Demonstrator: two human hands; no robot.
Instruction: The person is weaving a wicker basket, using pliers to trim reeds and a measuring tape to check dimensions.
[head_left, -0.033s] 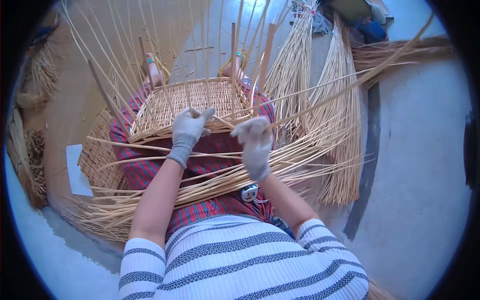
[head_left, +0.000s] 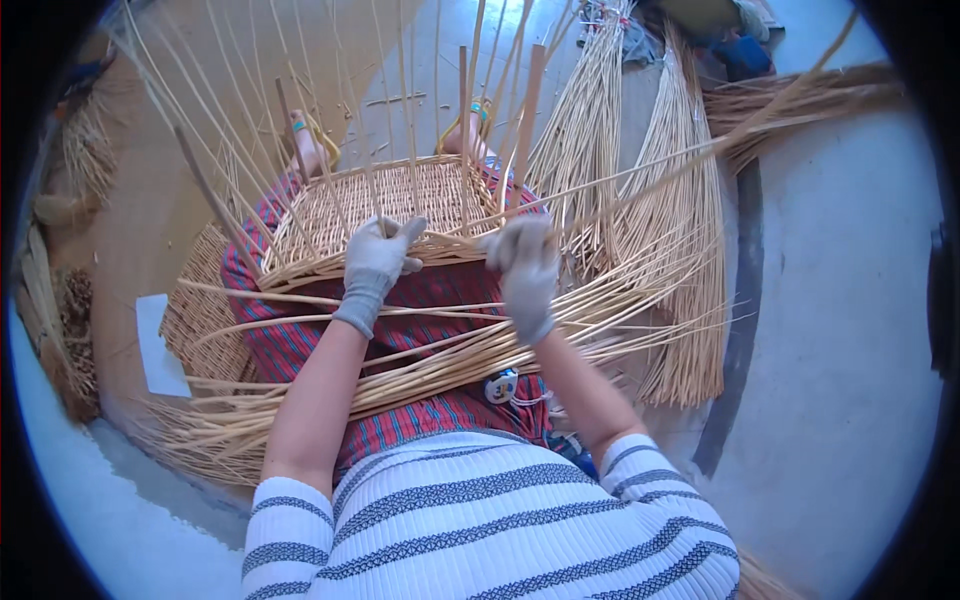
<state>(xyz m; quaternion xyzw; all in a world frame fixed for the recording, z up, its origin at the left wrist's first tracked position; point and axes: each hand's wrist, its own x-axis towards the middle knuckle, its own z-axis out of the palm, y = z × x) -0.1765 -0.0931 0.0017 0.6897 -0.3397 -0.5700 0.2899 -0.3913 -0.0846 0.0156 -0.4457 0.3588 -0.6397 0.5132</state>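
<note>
A half-woven wicker basket (head_left: 340, 210) lies across my lap, its flat woven base ringed by tall thin upright rods and several thicker wooden stakes (head_left: 528, 125). At the near edge my left hand (head_left: 380, 265), in a pale glove, is closed with thumb and fingers around the woven border beside an upright rod. My right hand (head_left: 525, 272), gloved too and smeared by motion, is just right of it at the basket's near right corner. A long wicker rod (head_left: 735, 138) runs from the right hand's closed fingers toward the upper right.
Loose wicker rods (head_left: 440, 372) lie across my thighs, with a small tape measure (head_left: 500, 386) against them. Big rod bundles (head_left: 672, 220) lie on the floor at right. Left of my knee are another woven panel (head_left: 205, 315) and a white sheet (head_left: 160, 345).
My right hand has shifted a little to the right, and the long rod has swung with it. The left hand stays at the border.
</note>
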